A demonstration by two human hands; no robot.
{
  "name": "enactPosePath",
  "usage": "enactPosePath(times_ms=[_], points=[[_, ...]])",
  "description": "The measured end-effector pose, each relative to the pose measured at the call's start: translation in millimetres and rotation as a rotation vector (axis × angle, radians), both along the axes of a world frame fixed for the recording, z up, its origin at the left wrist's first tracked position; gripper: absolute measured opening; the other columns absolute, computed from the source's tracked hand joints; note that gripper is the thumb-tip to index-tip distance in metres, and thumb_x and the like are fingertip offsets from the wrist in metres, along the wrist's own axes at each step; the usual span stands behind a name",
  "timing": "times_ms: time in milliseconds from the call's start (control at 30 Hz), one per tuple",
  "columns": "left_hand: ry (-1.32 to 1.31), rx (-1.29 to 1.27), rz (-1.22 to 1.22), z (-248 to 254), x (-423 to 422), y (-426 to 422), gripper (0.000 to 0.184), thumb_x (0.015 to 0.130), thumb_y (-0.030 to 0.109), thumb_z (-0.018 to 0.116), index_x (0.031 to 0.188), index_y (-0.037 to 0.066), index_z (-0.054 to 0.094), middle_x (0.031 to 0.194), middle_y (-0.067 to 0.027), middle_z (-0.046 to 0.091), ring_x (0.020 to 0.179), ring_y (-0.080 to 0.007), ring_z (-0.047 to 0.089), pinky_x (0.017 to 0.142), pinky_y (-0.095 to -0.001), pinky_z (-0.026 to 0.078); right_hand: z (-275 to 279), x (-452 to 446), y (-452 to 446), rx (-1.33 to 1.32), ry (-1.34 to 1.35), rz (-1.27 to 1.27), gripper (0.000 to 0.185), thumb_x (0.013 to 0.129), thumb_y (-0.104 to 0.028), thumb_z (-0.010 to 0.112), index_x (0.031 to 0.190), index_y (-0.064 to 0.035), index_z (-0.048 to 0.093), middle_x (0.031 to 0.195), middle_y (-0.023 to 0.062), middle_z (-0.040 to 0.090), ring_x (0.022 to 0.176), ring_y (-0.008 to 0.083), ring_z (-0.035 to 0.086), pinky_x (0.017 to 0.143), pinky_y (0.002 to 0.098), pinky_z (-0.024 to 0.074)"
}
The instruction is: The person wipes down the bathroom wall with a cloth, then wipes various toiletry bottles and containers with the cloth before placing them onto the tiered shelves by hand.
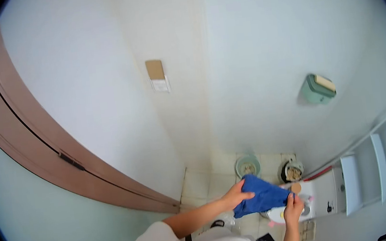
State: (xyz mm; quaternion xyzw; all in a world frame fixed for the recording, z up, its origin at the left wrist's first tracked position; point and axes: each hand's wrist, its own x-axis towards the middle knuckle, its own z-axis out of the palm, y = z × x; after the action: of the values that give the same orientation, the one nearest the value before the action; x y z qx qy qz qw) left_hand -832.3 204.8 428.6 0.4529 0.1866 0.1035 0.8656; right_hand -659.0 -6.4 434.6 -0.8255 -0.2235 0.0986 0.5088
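Note:
A blue cloth (pixel 263 195) is stretched between my two hands, low in the view. My left hand (pixel 237 195) grips its left side, with the thumb lying on top of the fabric. At the cloth's narrow right end, my right hand (pixel 293 205) pinches the edge. Both hands are in front of my white shirt. Behind the cloth, a white surface (pixel 309 212) with small items on it is partly hidden.
On the tiled floor (pixel 200 185) stand a green basin (pixel 247 166) and a bin (pixel 292 171). A green box (pixel 318 89) hangs on the wall. White shelves (pixel 379 166) are at the right, a brown door frame (pixel 62 140) at the left.

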Motion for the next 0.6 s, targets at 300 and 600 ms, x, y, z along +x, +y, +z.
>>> enactPosePath(times_ms=[300, 600], points=[[0.389, 0.17, 0.658, -14.0, -63.0, 33.6, 0.038, 0.087, 0.004, 0.066, 0.124, 0.004, 0.055, 0.106, -0.0068, 0.063, 0.094, -0.0146, 0.061, 0.085, -0.0291, 0.05, 8.6, 38.4, 86.9, -0.422, -0.318, 0.216, 0.038, 0.097, -0.029, 0.048, 0.111, 0.0017, 0.065, 0.094, 0.0288, 0.066, 0.086, 0.0446, 0.063, 0.078, 0.0494, 0.0511], [0.607, 0.668, 1.075, 24.5, -78.2, 13.6, 0.025, 0.092, 0.007, 0.055, 0.116, 0.006, 0.061, 0.096, -0.0072, 0.066, 0.091, -0.0172, 0.062, 0.074, -0.0334, 0.051, -98.1, 140.1, 190.2, 0.214, 0.492, 0.705, 0.041, 0.097, -0.031, 0.052, 0.118, 0.0032, 0.059, 0.111, 0.0147, 0.062, 0.102, 0.0276, 0.058, 0.092, 0.0372, 0.0455]])
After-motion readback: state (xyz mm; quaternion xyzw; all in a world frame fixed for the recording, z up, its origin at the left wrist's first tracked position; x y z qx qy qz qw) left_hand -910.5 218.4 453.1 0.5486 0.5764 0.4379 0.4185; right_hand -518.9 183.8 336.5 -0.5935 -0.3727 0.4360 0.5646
